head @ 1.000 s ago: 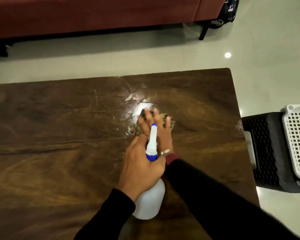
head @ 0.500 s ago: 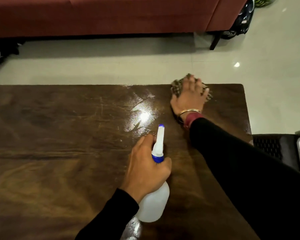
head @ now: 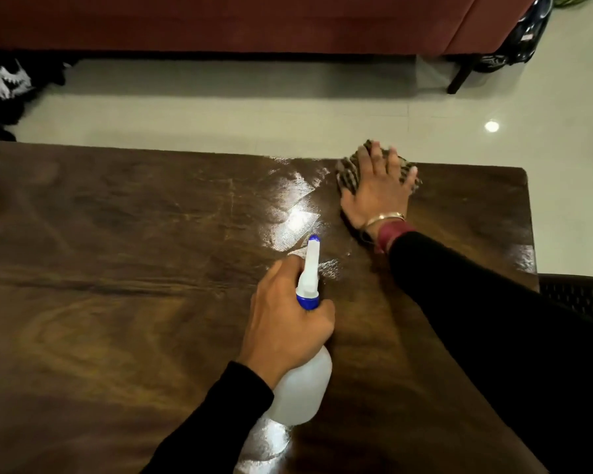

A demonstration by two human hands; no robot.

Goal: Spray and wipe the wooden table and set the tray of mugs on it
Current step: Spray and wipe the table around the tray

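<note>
The dark wooden table (head: 124, 254) fills most of the view, with a wet glossy patch near its middle. My left hand (head: 285, 323) grips the neck of a white spray bottle (head: 300, 391) with a blue collar and tip, its nozzle pointing away from me. My right hand (head: 379, 193) lies flat, fingers spread, on a striped brown cloth (head: 348, 172) at the table's far edge, right of centre. The tray of mugs is not in view.
A red sofa (head: 254, 22) runs along the far side across pale floor tiles. A dark bag (head: 524, 35) sits by the sofa's leg at top right. A black perforated stool (head: 572, 295) stands beside the table's right edge. Dark cloth lies at far left.
My right hand has slid the cloth from the table's middle out to the far edge, then stayed about there. The left hand and bottle have kept still.
</note>
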